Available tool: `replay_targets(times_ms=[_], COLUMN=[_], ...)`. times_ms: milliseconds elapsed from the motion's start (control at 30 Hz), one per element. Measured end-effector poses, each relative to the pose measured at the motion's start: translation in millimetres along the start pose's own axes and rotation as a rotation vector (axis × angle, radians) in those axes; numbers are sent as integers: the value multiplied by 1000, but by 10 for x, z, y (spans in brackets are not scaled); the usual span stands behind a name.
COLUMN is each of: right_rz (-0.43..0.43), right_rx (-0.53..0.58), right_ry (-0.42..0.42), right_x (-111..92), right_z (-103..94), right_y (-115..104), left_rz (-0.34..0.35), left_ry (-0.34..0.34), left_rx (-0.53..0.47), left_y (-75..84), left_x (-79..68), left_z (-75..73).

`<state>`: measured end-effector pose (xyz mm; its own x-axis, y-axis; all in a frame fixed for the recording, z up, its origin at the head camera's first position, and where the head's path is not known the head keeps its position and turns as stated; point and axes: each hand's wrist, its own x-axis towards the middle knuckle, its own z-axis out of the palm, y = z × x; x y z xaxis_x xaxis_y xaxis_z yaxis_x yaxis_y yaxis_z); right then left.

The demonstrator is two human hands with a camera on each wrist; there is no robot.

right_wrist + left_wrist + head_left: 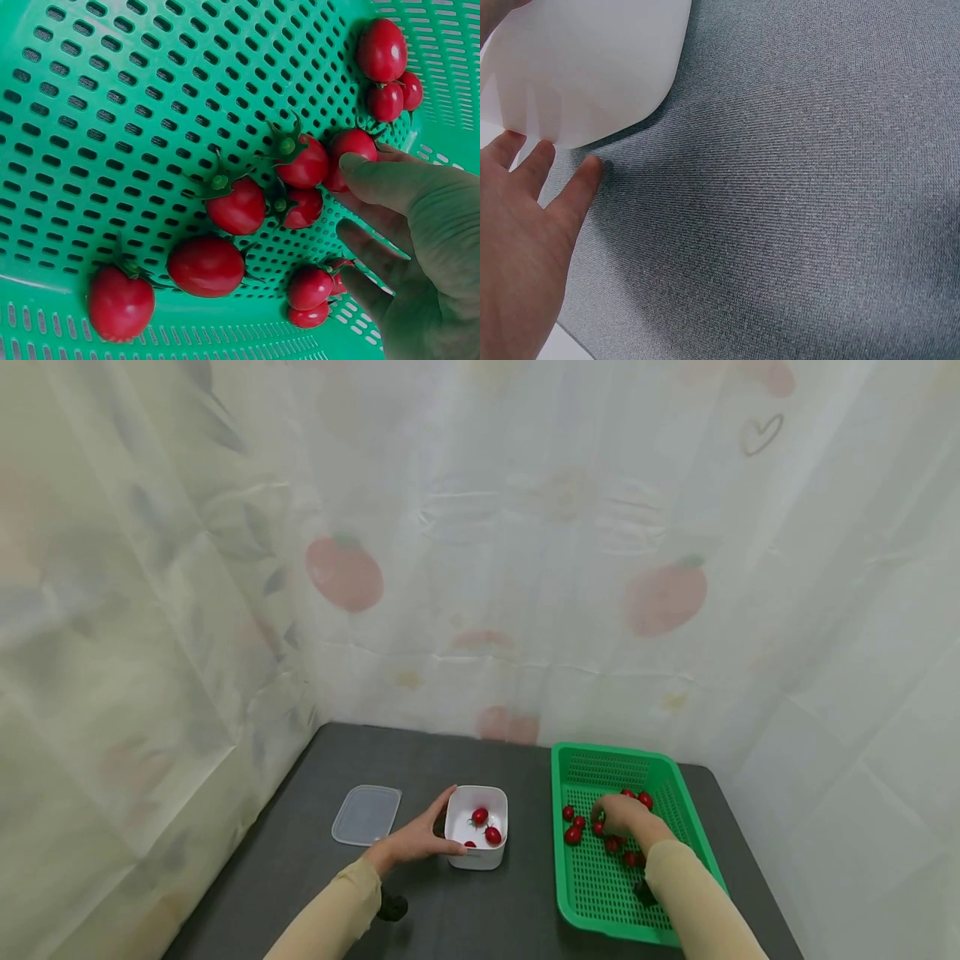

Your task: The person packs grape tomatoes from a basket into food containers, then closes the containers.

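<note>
- Green basket (558, 860), perforated, standing on a dark tabletop (525, 902).
- Inside the basket: red tomatoes (206, 266), several with green stems, lying loose in small clusters.
- Also inside the basket: the right hand (626, 820), its thumb and fingers pinching one held tomato (352, 141) beside the others.
- Left of the basket, apart from it: a white box (480, 860), upright, three tomatoes visible in it.
- Between basket and lid: the left hand (416, 842), fingers spread and straight, touching the box's side.
- Farthest left of the basket: a translucent lid (367, 815), flat.
- Behind the basket: a pale curtain (487, 568) with fruit prints.
</note>
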<state>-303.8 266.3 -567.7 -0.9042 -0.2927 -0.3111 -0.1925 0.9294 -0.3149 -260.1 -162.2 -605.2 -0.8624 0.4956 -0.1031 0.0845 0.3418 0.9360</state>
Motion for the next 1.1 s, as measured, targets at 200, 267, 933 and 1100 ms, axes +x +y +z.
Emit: replay_targets(times_ms=[200,267,933,1100], right_rz=[-5,-7,-264,-348], right_rx=[8,16,107,111], right_ry=[-5,-6,100,125], right_x=[-35,-56,-270,-245], right_z=[-23,-53,-564,-686], right_y=[23,28,-179,-310], left_rz=[-4,-7,11,10], left_ry=[-5,-4,-14,-12], left_rx=[-3,-1,31,24], left_y=[8,17,24,17], left_x=[5,3,-20,-17], left_z=[2,0,-18,-12])
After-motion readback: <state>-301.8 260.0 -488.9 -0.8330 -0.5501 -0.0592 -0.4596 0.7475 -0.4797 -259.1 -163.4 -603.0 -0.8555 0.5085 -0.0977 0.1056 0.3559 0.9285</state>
